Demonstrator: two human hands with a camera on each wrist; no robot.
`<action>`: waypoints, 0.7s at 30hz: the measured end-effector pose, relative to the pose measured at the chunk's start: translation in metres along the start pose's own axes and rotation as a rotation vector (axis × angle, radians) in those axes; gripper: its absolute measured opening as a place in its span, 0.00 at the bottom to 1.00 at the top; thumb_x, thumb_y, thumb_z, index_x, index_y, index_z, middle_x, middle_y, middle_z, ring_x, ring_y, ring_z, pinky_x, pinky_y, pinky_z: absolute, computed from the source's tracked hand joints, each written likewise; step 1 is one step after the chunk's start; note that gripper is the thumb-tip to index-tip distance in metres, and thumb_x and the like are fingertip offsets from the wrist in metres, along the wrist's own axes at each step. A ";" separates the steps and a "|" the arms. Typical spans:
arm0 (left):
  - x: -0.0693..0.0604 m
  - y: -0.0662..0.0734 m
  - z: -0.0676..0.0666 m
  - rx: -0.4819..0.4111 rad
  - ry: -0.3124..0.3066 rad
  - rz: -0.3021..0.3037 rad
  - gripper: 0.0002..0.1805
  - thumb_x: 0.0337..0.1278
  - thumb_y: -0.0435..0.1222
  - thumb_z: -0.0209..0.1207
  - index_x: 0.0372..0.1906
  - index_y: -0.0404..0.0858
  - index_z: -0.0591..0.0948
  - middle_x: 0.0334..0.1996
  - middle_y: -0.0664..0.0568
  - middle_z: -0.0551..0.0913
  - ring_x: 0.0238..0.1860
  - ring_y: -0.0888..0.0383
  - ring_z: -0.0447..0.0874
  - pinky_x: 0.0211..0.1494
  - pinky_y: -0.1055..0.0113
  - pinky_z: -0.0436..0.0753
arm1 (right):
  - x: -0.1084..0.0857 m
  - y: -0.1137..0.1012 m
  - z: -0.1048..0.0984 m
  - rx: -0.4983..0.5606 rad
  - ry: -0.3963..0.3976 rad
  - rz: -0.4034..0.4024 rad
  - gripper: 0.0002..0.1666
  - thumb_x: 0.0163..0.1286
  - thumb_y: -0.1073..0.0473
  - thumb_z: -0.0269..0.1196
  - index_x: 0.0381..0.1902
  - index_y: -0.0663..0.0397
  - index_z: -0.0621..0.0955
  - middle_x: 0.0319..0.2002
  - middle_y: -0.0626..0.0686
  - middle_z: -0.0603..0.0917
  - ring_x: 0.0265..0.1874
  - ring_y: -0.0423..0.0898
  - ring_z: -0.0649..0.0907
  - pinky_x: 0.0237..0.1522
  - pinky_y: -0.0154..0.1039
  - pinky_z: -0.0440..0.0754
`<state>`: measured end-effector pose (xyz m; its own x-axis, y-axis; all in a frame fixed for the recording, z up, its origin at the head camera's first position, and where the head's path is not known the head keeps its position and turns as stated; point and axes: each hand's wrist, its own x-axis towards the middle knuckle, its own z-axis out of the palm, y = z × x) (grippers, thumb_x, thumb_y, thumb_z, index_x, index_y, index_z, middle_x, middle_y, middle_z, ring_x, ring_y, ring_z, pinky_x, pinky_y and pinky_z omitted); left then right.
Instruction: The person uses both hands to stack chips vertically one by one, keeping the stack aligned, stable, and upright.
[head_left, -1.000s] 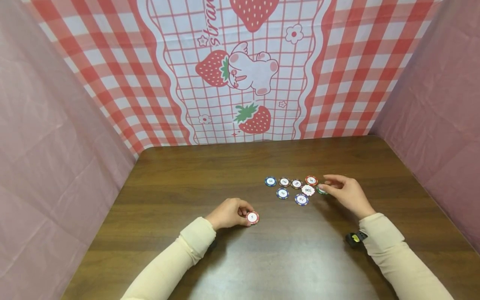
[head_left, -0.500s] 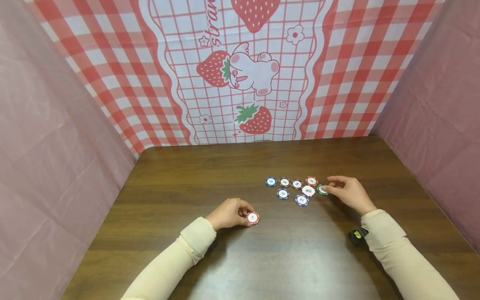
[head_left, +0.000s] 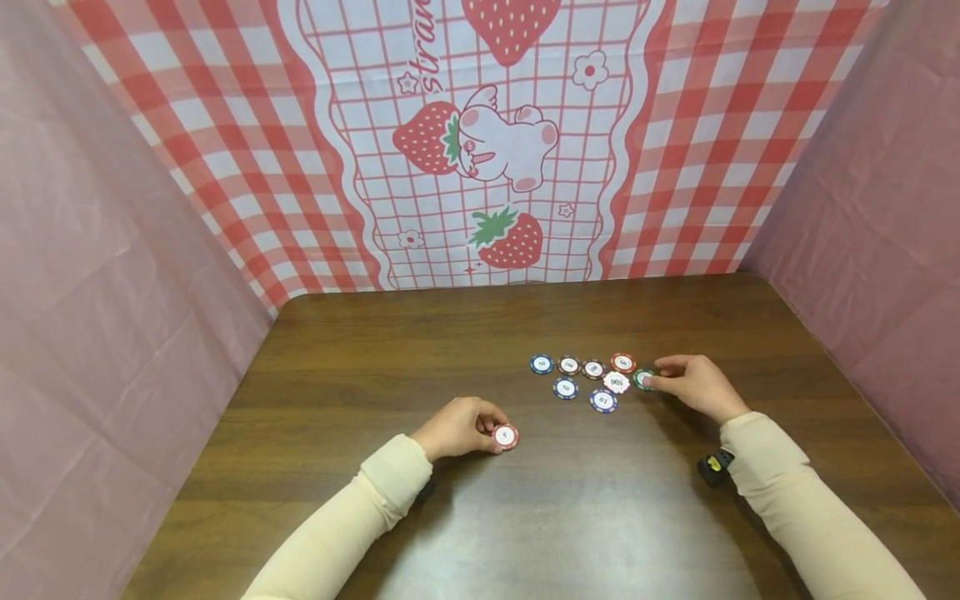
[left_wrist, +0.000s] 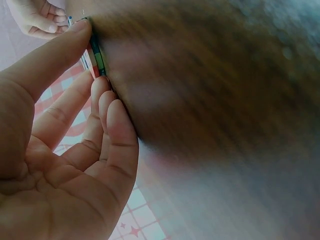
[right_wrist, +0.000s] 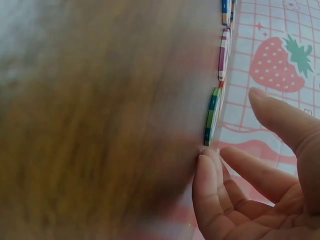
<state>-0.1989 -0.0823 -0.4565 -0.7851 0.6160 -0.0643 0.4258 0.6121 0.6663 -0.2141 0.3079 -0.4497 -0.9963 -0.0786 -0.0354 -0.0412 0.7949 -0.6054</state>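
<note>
- Red 5 chip [head_left: 506, 436] faces up near the middle of the table [head_left: 337, 400], pinched by the left hand [head_left: 459, 427]; a green-edged chip [left_wrist: 98, 61] shows beneath it.
- Farther back lie two blue chips [head_left: 542, 363], two dark chips [head_left: 568, 365], then a blue 10 chip [head_left: 603, 401], a white 500 chip [head_left: 617, 382] and a second red chip [head_left: 622, 362].
- Rightmost lies a green chip [head_left: 643, 380], the right hand [head_left: 697, 386] spread loosely at it, thumb above, gripping nothing.
</note>
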 end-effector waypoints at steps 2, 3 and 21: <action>0.000 0.000 0.000 -0.002 0.000 0.000 0.16 0.44 0.34 0.74 0.42 0.42 0.87 0.29 0.55 0.82 0.32 0.62 0.75 0.37 0.73 0.74 | 0.001 0.000 0.000 -0.003 -0.018 0.005 0.35 0.65 0.45 0.66 0.56 0.71 0.78 0.49 0.69 0.83 0.50 0.63 0.81 0.50 0.57 0.78; 0.000 0.000 0.000 -0.001 0.000 0.002 0.16 0.44 0.34 0.74 0.42 0.42 0.87 0.29 0.55 0.82 0.32 0.62 0.76 0.37 0.72 0.74 | 0.002 0.001 0.000 -0.006 -0.026 0.007 0.35 0.65 0.45 0.66 0.56 0.72 0.78 0.49 0.70 0.83 0.50 0.64 0.81 0.51 0.58 0.78; 0.000 -0.003 0.002 -0.001 0.006 0.012 0.15 0.43 0.34 0.74 0.41 0.42 0.87 0.28 0.55 0.82 0.31 0.65 0.74 0.37 0.73 0.74 | 0.006 -0.001 0.002 -0.064 0.008 -0.097 0.24 0.51 0.55 0.73 0.41 0.69 0.84 0.28 0.55 0.83 0.28 0.45 0.77 0.32 0.37 0.71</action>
<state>-0.1990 -0.0830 -0.4596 -0.7825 0.6205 -0.0520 0.4348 0.6043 0.6677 -0.2198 0.3049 -0.4510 -0.9879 -0.1526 0.0280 -0.1424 0.8203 -0.5540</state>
